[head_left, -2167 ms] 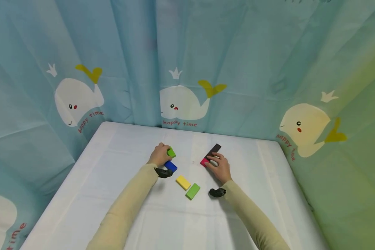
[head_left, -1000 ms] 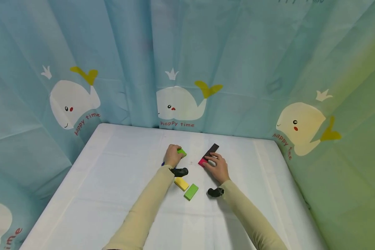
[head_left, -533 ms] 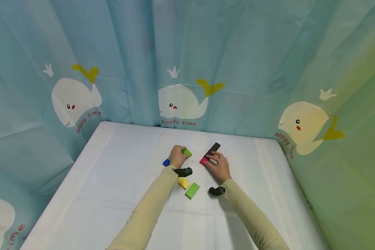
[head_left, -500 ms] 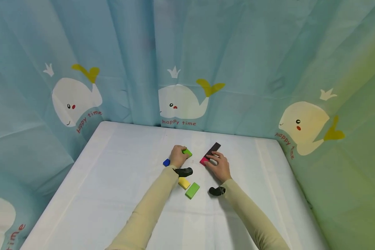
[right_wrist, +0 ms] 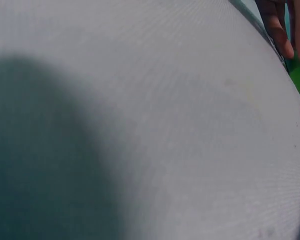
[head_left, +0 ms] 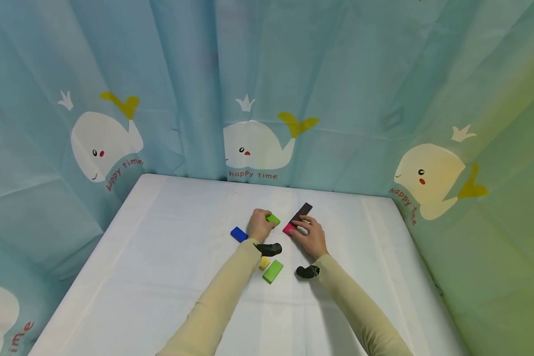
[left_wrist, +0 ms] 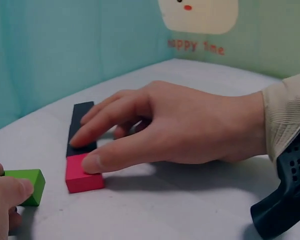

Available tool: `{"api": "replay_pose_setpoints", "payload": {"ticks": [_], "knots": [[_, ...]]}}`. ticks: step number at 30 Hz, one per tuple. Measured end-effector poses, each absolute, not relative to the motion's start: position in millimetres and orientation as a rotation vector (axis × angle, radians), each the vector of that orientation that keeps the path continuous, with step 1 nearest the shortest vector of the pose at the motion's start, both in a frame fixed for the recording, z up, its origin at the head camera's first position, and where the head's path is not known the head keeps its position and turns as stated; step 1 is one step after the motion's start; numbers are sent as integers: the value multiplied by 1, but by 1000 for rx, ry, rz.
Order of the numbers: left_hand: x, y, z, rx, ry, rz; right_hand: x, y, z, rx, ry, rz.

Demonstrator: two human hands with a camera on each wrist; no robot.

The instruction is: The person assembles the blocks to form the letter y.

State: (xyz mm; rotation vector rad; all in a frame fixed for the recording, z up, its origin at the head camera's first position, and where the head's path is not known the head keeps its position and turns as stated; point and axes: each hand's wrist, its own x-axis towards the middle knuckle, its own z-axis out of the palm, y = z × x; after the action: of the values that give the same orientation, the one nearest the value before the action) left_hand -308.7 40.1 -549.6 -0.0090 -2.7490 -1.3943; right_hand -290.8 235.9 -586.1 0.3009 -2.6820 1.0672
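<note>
My left hand (head_left: 260, 226) pinches a green block (head_left: 273, 219) just left of a short row of blocks. That row is a pinkish-red block (head_left: 288, 229) set end to end with a longer dark strip (head_left: 305, 208). On the row rests my right hand (head_left: 313, 238): in the left wrist view the thumb (left_wrist: 97, 162) lies on the red block and a fingertip touches the dark strip. A gap shows there between the held green block (left_wrist: 36, 186) and the red one. The right wrist view catches the left fingers (right_wrist: 280, 32) at its upper right edge.
A blue block (head_left: 239, 234) lies left of the left wrist. Nearer to me are a yellow block (head_left: 264, 263), partly hidden by the left wrist's black camera mount (head_left: 269, 249), and a second green block (head_left: 273, 272). Whale-print curtains (head_left: 267, 74) surround the white table (head_left: 178, 207).
My left hand has carried the green block rightward, from near the blue block toward the red one. The blue block shows more again, the yellow one less. My right hand stays on the row.
</note>
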Motion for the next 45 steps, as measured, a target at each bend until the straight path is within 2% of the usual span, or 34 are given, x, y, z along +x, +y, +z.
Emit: {"api": "replay_pose_setpoints", "payload": {"ticks": [8,16,31,45], "knots": [[-305,50,-548,35,-2815,-1344,-289,234,-587,296,-2700,1062],[-301,50,-542,-35,-2814,-1302,-292,235,-588,285,-2686,1049],[-309,56,-558,-55,-2792,-1297,-289,235,-586,284,-2680,1077],[-310,59,-557,-46,-2818,-1321,-289,235,-585,272,-2688,1071]]}}
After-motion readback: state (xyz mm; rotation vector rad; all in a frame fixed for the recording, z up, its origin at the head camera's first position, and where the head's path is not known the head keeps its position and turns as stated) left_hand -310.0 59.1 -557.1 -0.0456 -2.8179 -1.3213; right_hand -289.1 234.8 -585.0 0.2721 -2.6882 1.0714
